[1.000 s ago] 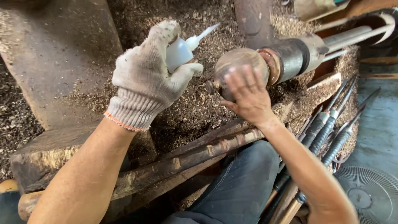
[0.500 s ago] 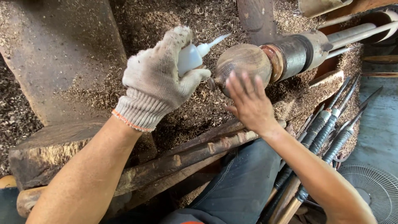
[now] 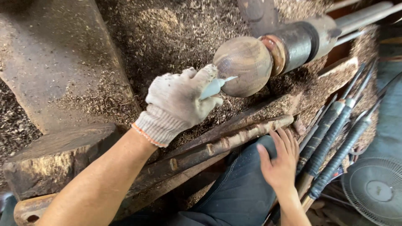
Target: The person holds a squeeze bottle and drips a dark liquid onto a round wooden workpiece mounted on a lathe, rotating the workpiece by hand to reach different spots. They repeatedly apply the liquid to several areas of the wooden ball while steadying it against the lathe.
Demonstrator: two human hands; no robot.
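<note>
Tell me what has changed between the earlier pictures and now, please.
The bare right hand let go of the round wooden piece and dropped down beside the long tool handles. The gloved left hand moved in, so the white bottle's tip now meets the wood. The left hand still holds the bottle.

Left hand (image 3: 180,102) in a dirty knit glove grips a small white squeeze bottle (image 3: 211,88), its nozzle tip touching the round wooden ball (image 3: 245,65) mounted on the lathe shaft (image 3: 299,42). Bare right hand (image 3: 280,161), fingers spread, rests on the person's dark trouser leg (image 3: 238,188), just beside a row of long tools with wrapped black handles (image 3: 331,138). Sawdust (image 3: 176,33) everywhere. Fan (image 3: 374,190) at lower right.
</note>
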